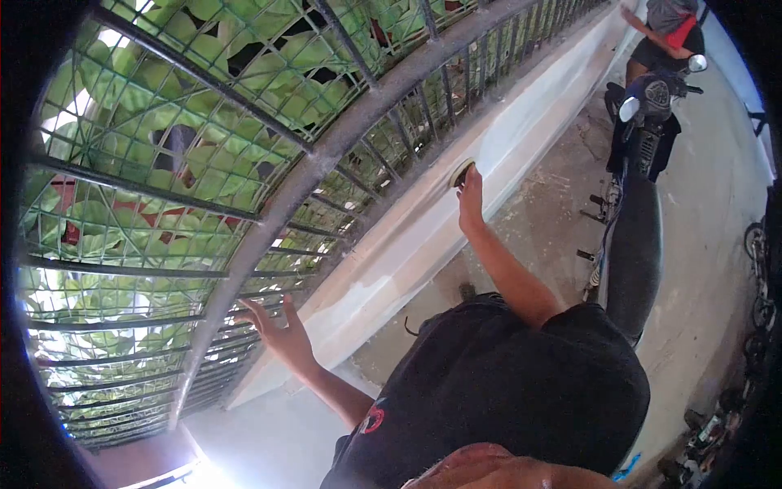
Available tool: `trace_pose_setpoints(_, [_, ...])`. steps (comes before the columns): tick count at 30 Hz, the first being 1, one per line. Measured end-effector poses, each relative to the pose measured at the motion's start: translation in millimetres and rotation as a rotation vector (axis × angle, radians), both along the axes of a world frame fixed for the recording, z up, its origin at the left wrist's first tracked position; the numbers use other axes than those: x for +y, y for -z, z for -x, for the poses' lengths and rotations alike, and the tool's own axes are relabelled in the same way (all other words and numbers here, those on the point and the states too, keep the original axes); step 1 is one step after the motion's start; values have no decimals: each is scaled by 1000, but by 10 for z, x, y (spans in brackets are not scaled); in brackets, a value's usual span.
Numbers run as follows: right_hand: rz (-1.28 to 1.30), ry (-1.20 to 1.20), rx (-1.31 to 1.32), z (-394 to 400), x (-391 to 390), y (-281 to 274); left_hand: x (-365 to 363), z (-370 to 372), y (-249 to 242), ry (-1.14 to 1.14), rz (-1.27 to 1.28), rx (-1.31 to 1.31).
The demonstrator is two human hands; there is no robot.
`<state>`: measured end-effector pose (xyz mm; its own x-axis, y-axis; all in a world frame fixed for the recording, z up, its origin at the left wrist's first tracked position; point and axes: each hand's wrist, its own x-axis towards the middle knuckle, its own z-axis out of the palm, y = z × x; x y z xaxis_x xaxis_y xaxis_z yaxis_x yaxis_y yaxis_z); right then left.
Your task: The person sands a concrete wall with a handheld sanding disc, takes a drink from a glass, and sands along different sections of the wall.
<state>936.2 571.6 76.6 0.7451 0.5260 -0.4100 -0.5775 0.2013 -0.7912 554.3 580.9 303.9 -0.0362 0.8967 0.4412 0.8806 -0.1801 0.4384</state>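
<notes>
My right hand is closed around a round sanding pad with a pale rim and dark back. The pad lies against the low wall below the metal railing, whose surface has white and beige patches. Off to the left, my left hand is raised near the railing's thick rail, its fingers spread and nothing held in it. Whether its fingertips touch the railing I cannot tell.
Green mesh with leaves covers the bars. A motorcycle stands at the right on the concrete floor. Another person is at the top right beside it. Several small bicycles or parts line the far right edge.
</notes>
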Motion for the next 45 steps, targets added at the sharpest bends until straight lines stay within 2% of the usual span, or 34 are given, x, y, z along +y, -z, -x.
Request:
trace_pose_setpoints(1, [31,25,-72,-133,66,302,-6,1,-2,-5,22,-8])
trace_pose_setpoints(2, [58,50,-142,-182,96,303,-17,5,-15,1,19,-3])
trace_pose_setpoints(4, [46,88,-36,-215,145,289,-41,-9,-60,4,34,21])
trace_pose_setpoints(6, [47,111,-271,-57,136,245,-55,-60,-118,4,39,9])
trace_pose_setpoints(8, [183,58,-314,165,162,239,-81,-116,-153,-17,57,0])
trace_pose_setpoints(10, [129,98,-278,378,221,297,-53,-106,-126,-18,44,20])
trace_pose_setpoints(14, [215,98,-237,324,245,245,-28,-25,-97,31,39,0])
trace_pose_setpoints(16, [177,120,-78,309,273,257,-34,37,-80,38,72,-3])
trace_pose_setpoints(18, [170,162,-90,392,364,371,-13,53,-71,51,73,-22])
trace_pose_setpoints(20, [270,127,-158,470,375,466,-6,45,-63,38,80,-5])
trace_pose_setpoints(23, [245,75,-198,732,254,237,-39,20,-102,54,95,8])
trace_pose_setpoints(27, [102,21,-134,924,238,642,-21,66,-47,27,83,27])
trace_pose_setpoints(28, [60,31,-120,928,245,764,-44,10,-94,46,108,-47])
trace_pose_setpoints(30, [166,-5,-24,908,208,754,-77,31,-48,52,79,-140])
trace_pose_setpoints(31, [104,-10,-54,932,176,779,-124,39,-46,21,26,-39])
trace_pose_setpoints(33, [41,0,-97,925,86,840,-141,233,105,80,-34,-76])
trace_pose_setpoints(35, [-36,-139,114,988,32,750,-181,370,199,146,-175,-202])
trace_pose_setpoints(36, [-42,-136,104,1046,-3,700,-246,411,232,149,-181,-212])
trace_pose_setpoints(38, [-76,-159,348,1236,-118,594,-388,514,329,230,-142,-358])
trace_pose_setpoints(39, [-84,-156,334,1357,-168,488,-445,537,382,259,-90,-406])
trace_pose_setpoints(40, [-97,-203,396,1530,-246,399,-469,670,508,341,-44,-322])
trace_pose_setpoints(42, [-119,-243,449,1888,-385,307,-574,819,731,400,342,-640])
trace_pose_setpoints(44, [-290,-447,556,2293,-516,289,-630,1002,920,492,561,-743])
trace_pose_setpoints(45, [-225,-490,596,2509,-527,219,-644,1123,1043,509,646,-788])
